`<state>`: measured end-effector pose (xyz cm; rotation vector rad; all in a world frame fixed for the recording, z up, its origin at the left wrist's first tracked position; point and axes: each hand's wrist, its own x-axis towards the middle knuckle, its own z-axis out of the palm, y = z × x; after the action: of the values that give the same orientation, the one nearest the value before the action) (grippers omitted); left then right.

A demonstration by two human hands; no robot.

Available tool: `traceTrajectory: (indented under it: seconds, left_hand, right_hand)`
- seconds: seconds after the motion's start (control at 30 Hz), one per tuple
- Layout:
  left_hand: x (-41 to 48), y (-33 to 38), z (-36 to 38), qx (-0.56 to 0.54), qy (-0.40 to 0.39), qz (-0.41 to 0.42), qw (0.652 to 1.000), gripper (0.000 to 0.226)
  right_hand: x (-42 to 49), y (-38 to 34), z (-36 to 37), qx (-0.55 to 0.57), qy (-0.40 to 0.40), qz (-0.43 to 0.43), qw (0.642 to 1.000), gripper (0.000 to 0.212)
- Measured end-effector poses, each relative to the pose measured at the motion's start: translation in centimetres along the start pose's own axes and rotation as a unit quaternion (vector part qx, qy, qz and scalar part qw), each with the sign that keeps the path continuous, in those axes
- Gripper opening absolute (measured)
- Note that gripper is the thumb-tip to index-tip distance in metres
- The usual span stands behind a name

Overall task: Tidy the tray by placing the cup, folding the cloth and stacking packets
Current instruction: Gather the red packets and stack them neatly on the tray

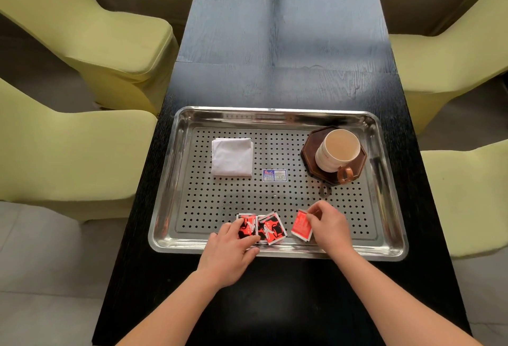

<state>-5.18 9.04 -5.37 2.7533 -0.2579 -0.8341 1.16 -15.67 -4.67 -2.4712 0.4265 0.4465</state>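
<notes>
Dark worktop (275, 57), shiny tray (275, 114) on top. Cloth (232, 160) folded, cup (336, 153) on its coaster (308, 150). Packets left, at the tray's near edge. Left hand (231, 249) fingers pressing two packets (270, 227); right hand (330, 227) fingers pinching the third packet (301, 226). Best to slide together slowly, edges lined up, then stack flat.

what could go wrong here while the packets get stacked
1. The right hand tilts one red packet by its edge; it may slip.
2. The two packets under the left hand overlap near the tray rim and could slide crooked.
3. The cup sits behind the right hand.
</notes>
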Motion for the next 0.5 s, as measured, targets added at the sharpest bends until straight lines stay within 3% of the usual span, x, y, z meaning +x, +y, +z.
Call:
traceTrajectory:
  seconds: [0.1, 0.2, 0.33, 0.5]
  left_hand:
    - [-0.1, 0.0, -0.1, 0.0, 0.002, 0.0, 1.0, 0.05]
    - [-0.1, 0.1, -0.2, -0.006, 0.003, -0.001, 1.0, 0.049]
    - [-0.2, 0.1, -0.2, -0.014, 0.004, -0.005, 1.0, 0.049]
    - [-0.3, 0.3, -0.4, -0.026, 0.008, -0.01, 1.0, 0.047]
  right_hand:
    - [-0.4, 0.0, -0.6, -0.019, 0.064, -0.08, 0.995, 0.007]
    - [-1.0, -1.0, -0.1, -0.046, 0.076, -0.127, 0.988, 0.009]
    - [-1.7, -2.4, 1.6, -0.001, 0.025, -0.088, 0.996, 0.01]
    - [-2.5, -3.0, 2.9, 0.069, -0.122, -0.094, 0.986, 0.021]
